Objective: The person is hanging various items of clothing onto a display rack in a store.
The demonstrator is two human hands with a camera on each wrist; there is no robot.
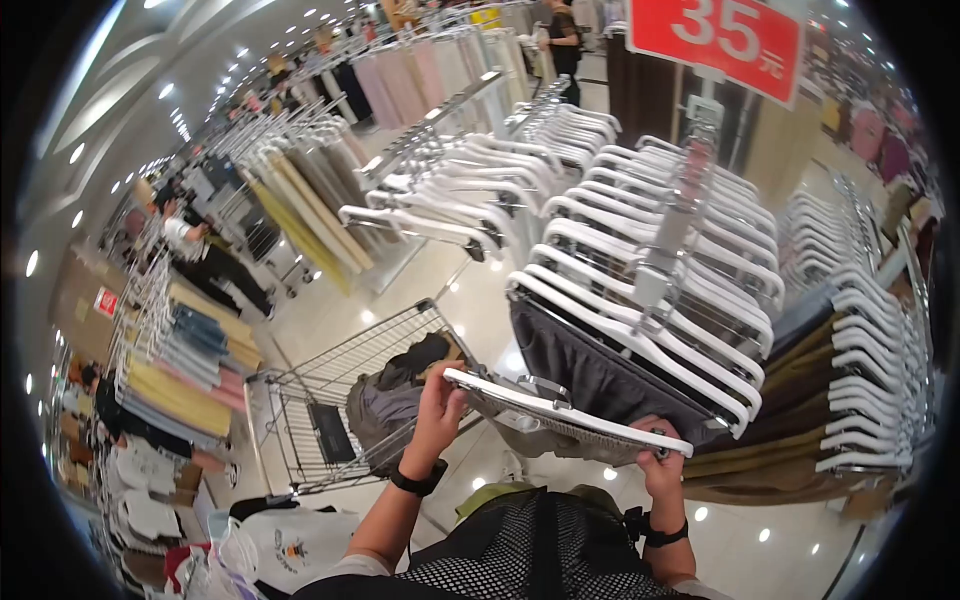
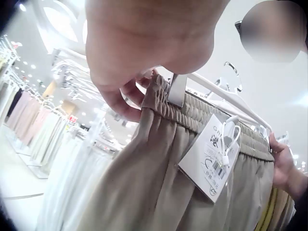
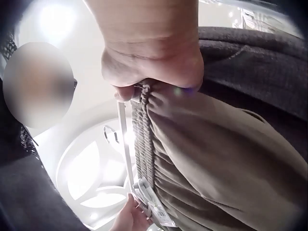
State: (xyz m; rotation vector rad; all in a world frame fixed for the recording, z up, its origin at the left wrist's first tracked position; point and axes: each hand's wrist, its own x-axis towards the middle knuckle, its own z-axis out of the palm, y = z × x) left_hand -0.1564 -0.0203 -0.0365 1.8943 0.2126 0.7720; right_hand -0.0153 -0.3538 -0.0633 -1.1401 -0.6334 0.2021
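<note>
Beige-grey trousers [image 2: 159,159] with a gathered elastic waistband hang by metal clips from a white hanger [image 1: 560,408], held level in front of the body. My left hand [image 1: 437,412] grips the waistband and hanger at the left end, its fingers curling behind the cloth beside a clip [image 2: 177,90]. At the other end my right hand [image 1: 660,462] pinches the waistband and hanger by the corner. A white price tag [image 2: 209,159] dangles from the waistband on a loop. Just beyond, dark grey trousers [image 1: 590,365] hang on the rack.
A rack of white hangers [image 1: 650,250] stands directly ahead, under a red price sign [image 1: 715,45]. Brown trousers [image 1: 770,450] hang at the right. A metal shopping cart [image 1: 290,400] with folded clothes [image 1: 385,400] stands at the left. Farther off, a person [image 1: 200,245] stands between racks.
</note>
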